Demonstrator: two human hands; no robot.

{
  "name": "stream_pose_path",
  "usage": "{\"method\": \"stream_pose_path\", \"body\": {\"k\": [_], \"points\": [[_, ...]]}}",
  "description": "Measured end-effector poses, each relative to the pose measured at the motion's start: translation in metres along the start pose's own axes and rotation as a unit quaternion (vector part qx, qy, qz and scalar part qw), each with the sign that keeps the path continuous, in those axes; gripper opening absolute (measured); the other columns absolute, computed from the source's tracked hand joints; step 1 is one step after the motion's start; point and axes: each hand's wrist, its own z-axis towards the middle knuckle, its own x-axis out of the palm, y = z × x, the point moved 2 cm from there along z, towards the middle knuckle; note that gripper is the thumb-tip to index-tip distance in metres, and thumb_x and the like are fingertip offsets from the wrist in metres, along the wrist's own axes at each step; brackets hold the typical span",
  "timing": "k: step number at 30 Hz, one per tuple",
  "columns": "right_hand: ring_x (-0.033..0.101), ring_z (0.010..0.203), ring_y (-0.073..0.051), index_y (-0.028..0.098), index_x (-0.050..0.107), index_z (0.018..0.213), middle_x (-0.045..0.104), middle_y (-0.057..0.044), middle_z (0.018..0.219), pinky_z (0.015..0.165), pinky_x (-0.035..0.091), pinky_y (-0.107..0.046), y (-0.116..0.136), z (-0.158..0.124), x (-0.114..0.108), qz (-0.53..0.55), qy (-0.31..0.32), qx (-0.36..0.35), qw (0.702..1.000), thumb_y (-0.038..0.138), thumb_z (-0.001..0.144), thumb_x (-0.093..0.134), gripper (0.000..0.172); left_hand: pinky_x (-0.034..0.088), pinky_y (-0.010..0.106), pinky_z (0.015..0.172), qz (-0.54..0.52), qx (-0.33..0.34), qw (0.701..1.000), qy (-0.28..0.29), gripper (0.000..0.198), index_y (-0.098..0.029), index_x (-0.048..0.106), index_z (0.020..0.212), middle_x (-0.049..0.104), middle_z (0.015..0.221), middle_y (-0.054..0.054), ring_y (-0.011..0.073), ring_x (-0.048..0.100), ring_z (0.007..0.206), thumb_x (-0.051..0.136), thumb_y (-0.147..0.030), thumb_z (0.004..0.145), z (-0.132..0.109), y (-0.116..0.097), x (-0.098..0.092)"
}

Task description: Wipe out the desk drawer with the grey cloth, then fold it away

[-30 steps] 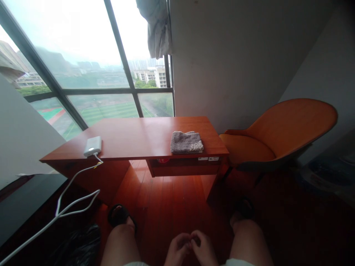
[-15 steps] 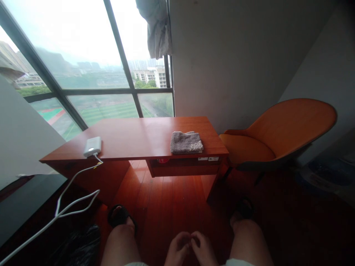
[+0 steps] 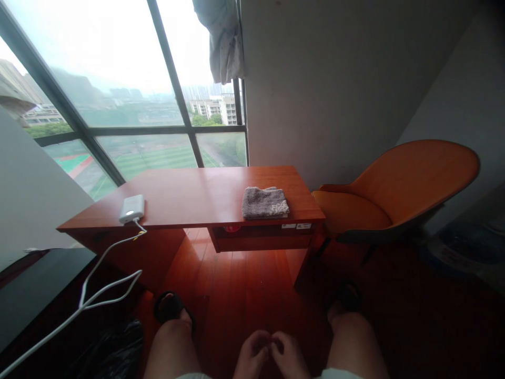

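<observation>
- The left hand [image 3: 251,357] and right hand [image 3: 290,357] meet in front of the bench [image 3: 193,197], fingers loosely curled, nothing visible held.
- The folded cloth [image 3: 262,203] lies on the bench's right part, the white device [image 3: 132,208] on its left.
- Seemingly a resting step; reaching the cloth would call for parting and raising the hands.

A cloth [image 3: 265,203] is lying on the right of the desk [image 3: 193,195], a power bank [image 3: 132,207] is sitting toward its left, a chair [image 3: 398,184] is standing rightward, and a window [image 3: 134,79] is rising behind.
</observation>
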Motion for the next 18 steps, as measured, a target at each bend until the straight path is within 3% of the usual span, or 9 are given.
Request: {"method": "stream_pose_path", "body": {"k": [10, 18], "points": [[0.065, 0.081, -0.019, 0.019, 0.068, 0.084, 0.072, -0.007, 0.084, 0.074, 0.046, -0.027, -0.002, 0.002, 0.002, 0.056, -0.001, 0.005, 0.998, 0.017, 0.075, 0.045, 0.025, 0.047, 0.030, 0.073, -0.013, -0.004, 1.000, -0.014, 0.025, -0.019, 0.067, 0.085, 0.067, 0.083, 0.004, 0.0205, 0.060, 0.081, 0.066, -0.031, 0.063, 0.000, -0.001, -0.001], [0.063, 0.076, -0.019, 0.019, 0.066, 0.079, 0.069, -0.005, 0.079, 0.070, 0.044, -0.028, -0.012, 0.004, 0.007, 0.026, -0.012, -0.006, 1.000, 0.015, 0.073, 0.046, 0.021, 0.045, 0.026, 0.067, -0.022, -0.005, 1.000, -0.001, 0.026, -0.019, 0.067, 0.085, 0.066, 0.080, 0.003, 0.0174, 0.058, 0.074, 0.061, -0.023, 0.061, 0.000, -0.001, 0.000]]}}
